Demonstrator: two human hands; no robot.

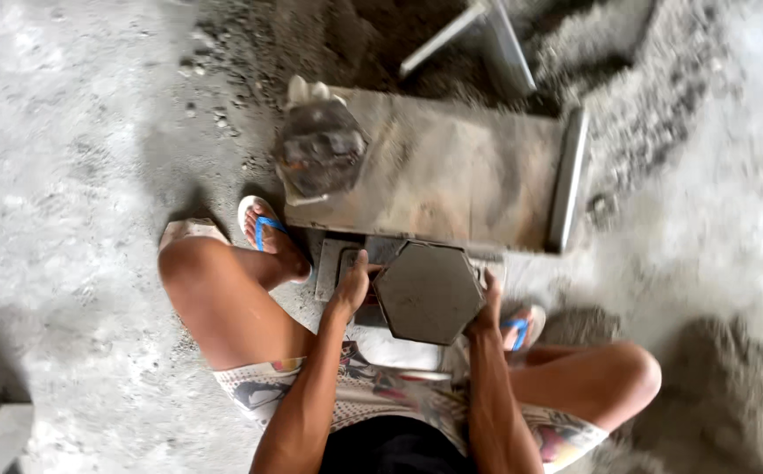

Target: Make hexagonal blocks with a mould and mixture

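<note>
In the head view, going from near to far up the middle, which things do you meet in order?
Patterned shorts → hexagonal grey block held between both hands → flat work board → metal bars on the sand pile.

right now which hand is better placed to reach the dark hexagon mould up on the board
Left, probably. The left hand grips the near hexagon block on the side below the dark hexagon mould on the board; the right hand sits farther across.

Soft daylight, washed-out left, blurred and stretched toward edges.
</note>
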